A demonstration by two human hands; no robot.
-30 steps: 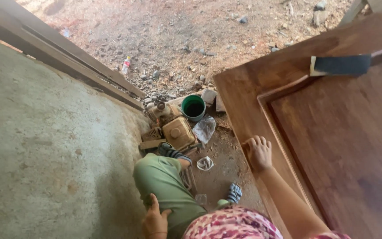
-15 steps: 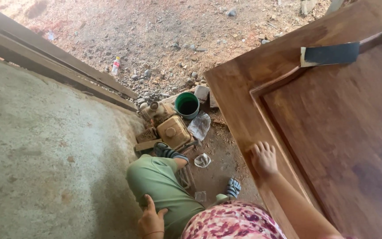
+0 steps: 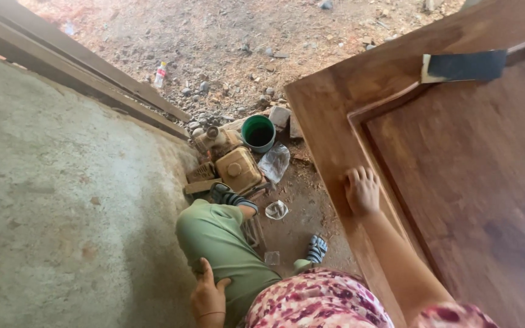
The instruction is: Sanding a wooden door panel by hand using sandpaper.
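Right hand [image 3: 363,191] flat, fingers spread, on brown door panel [image 3: 457,182]; left hand [image 3: 209,296] open on green-trousered thigh [image 3: 220,243].

Green trousers [image 3: 220,249], pink floral top [image 3: 320,304] with short sleeve [image 3: 454,316], striped blue-grey sandals [image 3: 317,248], thin bracelet [image 3: 212,314] at left wrist, bare forearms.

Door panel [image 3: 469,182] bare — only sandpaper [image 3: 464,65] lies there, seemingly flat

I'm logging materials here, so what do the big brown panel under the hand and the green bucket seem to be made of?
The panel under the right hand looks like stained wood: visible grain, brown semi-gloss. The green bucket is probably plastic: uniform colour, thin smooth rim.
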